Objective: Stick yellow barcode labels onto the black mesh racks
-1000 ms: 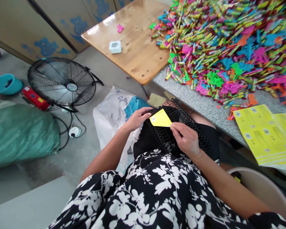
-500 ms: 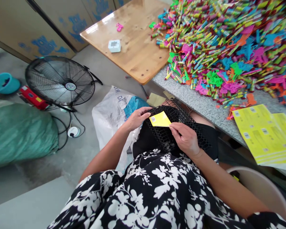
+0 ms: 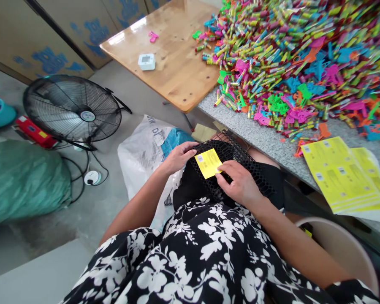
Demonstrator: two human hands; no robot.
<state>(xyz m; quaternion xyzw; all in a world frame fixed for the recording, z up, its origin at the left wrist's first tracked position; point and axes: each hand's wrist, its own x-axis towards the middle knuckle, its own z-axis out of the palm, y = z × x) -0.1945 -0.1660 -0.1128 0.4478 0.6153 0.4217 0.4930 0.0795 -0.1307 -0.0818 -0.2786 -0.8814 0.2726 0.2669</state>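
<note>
A black plastic mesh basket (image 3: 256, 171) rests on my lap, its open-work side turned up. On that side is a yellow label (image 3: 208, 162) with a small barcode at its upper left corner. My left hand (image 3: 181, 158) grips the basket's left edge, the thumb on top near the label. My right hand (image 3: 240, 180) pinches the label's right edge between thumb and fingertips. I cannot tell how much of the label touches the mesh. Sheets of similar yellow labels (image 3: 338, 173) lie stacked on the grey speckled counter (image 3: 240, 126) to my right.
Colourful small toys and tubes (image 3: 272, 63) are heaped on the counter. A wooden table (image 3: 177, 80) holds a white timer (image 3: 146, 61) and a pink piece (image 3: 153, 36). A floor fan (image 3: 72, 112), white sack (image 3: 139, 147), green sack (image 3: 25, 181) and pale bin (image 3: 345, 240) stand around me.
The yellow label has turned and now shows more of its face over the mesh. My right hand has shifted slightly left and down with it. My left hand keeps its grip.
</note>
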